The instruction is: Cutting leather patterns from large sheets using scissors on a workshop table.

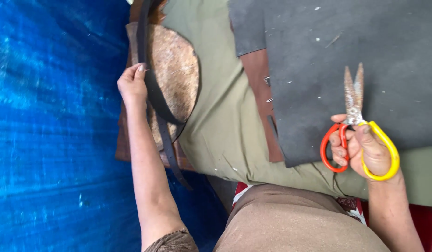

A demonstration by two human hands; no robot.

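Right hand (365,151) fingers gripping rusty scissors (355,122), left hand (132,84) fingers pinching dark strap (155,98), grey sheet (356,51)

Taking the round rusty-brown disc (176,74) as landmark: to its left lies open blue sheeting (52,130), wide and bare, where a hand could pass freely. On the disc's left edge the left hand (132,84) pinches a dark strap (156,93) that curves across it, blocking that side. Right of the disc, olive cloth (220,121) offers a clear lane; farther right, a grey sheet (347,56) lies flat, with the right hand (361,149) and its scissors (358,126) over its lower edge.
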